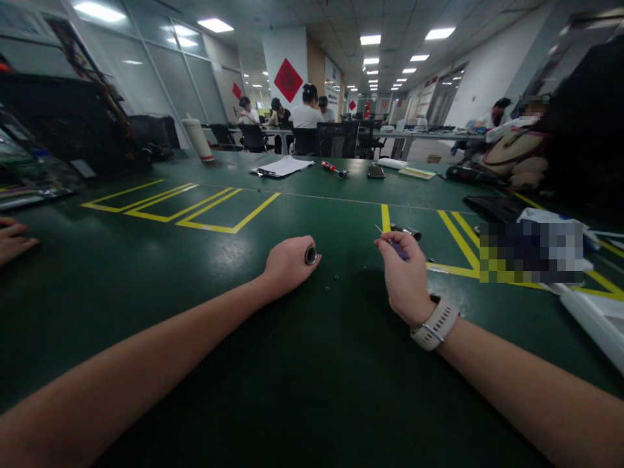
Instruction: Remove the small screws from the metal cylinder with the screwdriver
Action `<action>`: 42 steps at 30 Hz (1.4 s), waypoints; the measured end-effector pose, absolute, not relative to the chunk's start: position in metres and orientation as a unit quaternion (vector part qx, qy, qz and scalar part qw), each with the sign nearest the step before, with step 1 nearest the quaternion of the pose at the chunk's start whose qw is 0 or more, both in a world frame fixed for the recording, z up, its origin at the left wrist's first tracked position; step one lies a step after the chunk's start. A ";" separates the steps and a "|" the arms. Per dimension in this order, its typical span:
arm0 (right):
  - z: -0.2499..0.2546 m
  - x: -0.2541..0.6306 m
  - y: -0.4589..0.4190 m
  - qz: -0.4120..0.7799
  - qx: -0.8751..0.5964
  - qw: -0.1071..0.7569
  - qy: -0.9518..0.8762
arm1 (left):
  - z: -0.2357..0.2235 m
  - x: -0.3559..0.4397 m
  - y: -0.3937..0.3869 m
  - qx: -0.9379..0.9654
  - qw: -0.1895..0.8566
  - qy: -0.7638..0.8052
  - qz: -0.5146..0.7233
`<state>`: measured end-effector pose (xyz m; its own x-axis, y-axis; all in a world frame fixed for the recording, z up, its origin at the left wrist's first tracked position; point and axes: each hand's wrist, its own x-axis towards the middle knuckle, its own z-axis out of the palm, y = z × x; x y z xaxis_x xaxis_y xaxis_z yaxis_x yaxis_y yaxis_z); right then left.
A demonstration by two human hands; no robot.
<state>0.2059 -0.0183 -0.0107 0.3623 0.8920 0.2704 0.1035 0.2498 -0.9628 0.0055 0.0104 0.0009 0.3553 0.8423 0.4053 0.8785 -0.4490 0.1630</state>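
Note:
My left hand is closed around a hollow metal cylinder, whose round open end points up and towards me. Most of the cylinder is hidden in the fist. Pinched in my right hand is a small screwdriver with a purple handle, its thin shaft pointing up and left. Between the hands, a few tiny rings or nuts lie on the green table. Just beyond my right hand, a shiny metal cylindrical part rests on the table, partly covered by the fingers.
Another person's hand rests at the left edge. Farther back are a clipboard with papers, a red-handled tool, a phone and a white cup. A white tray stands at right. Yellow tape marks the tabletop.

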 end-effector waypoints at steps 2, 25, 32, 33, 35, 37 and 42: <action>-0.013 0.208 -0.014 0.313 -0.547 0.608 -0.483 | 0.001 0.005 0.013 -0.807 0.021 -0.546 -0.224; 0.015 0.186 -0.148 0.276 -0.289 0.178 -0.899 | 0.013 -0.001 -0.022 -0.703 -0.108 -0.547 -0.442; 0.021 0.216 -0.197 0.273 -0.297 0.165 -0.900 | 0.056 0.022 -0.113 -0.556 -0.478 -0.518 -0.440; 0.021 0.219 -0.197 0.290 -0.308 0.198 -0.884 | 0.060 0.026 -0.120 -0.531 -0.510 -0.512 -0.443; 0.021 0.225 -0.193 0.335 -0.353 0.278 -0.828 | 0.066 0.032 -0.128 -0.486 -0.556 -0.504 -0.449; 0.019 0.231 -0.186 0.408 -0.411 0.348 -0.738 | 0.069 0.037 -0.129 -0.449 -0.582 -0.494 -0.465; 0.016 0.241 -0.169 0.583 -0.415 0.491 -0.496 | 0.062 0.043 -0.118 -0.403 -0.610 -0.463 -0.500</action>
<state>0.2414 -0.1691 0.0157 -0.1729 0.9849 0.0037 -0.1606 -0.0245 -0.9867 0.0430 -0.1184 0.0618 0.0700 0.9843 -0.1619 -0.2376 0.1741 0.9556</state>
